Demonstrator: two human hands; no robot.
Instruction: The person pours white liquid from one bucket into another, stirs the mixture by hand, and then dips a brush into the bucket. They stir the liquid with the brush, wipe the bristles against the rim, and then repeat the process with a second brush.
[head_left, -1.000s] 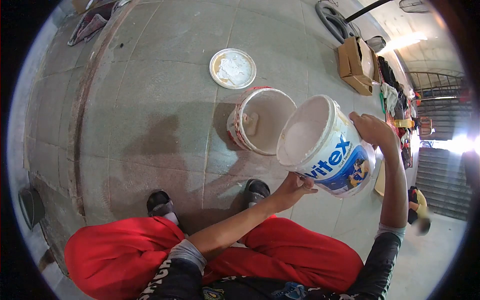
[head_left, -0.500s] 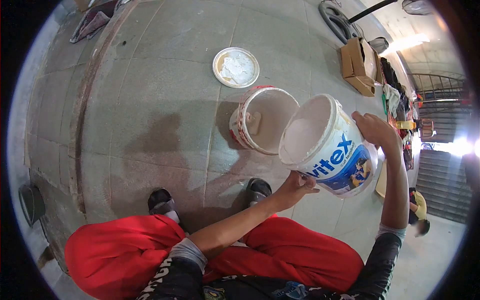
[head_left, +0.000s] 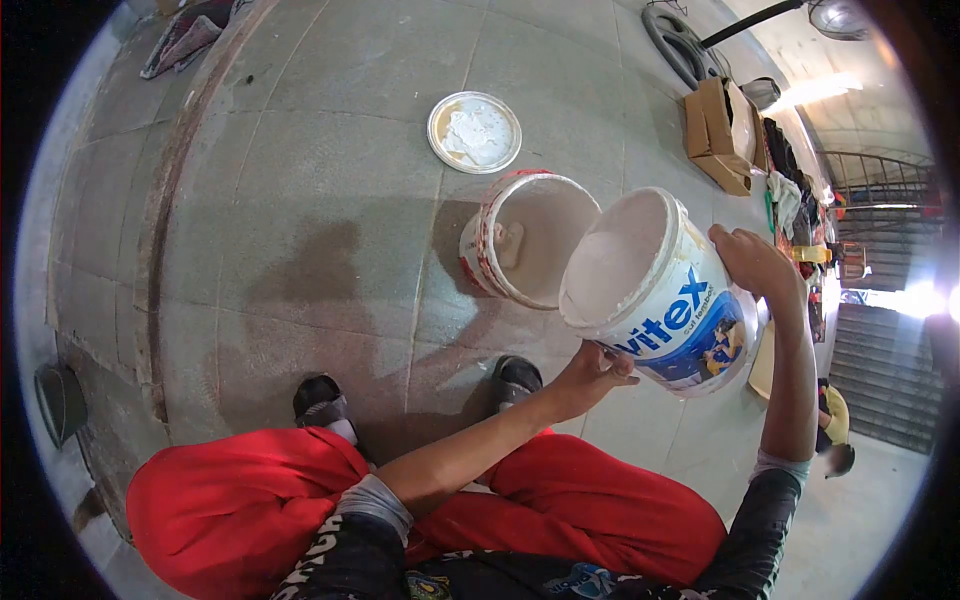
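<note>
A white paint bucket [head_left: 700, 312] with blue "vitex" lettering is held tilted on its side, its mouth facing left. My left hand [head_left: 588, 378] grips it low near the rim, and some of those fingers are hidden beneath it. At its base end, my right hand [head_left: 752, 262] is closed on the bottom edge. Pale, whitish material shows inside. Beside the mouth, a second bucket [head_left: 545, 240] with red markings stands on the floor, with white residue on its inner wall and a pale lump inside. No stream between the buckets can be made out.
A round lid [head_left: 474, 132] smeared with white lies on the tiled floor [head_left: 330, 170] beyond the buckets. To the right are a cardboard box [head_left: 718, 135], a fan base [head_left: 680, 45] and assorted items along the wall. Another person [head_left: 833, 425] is at far right.
Hardly anything differs. The view has shifted slightly, and the tilted bucket stays in both hands at nearly the same angle.
</note>
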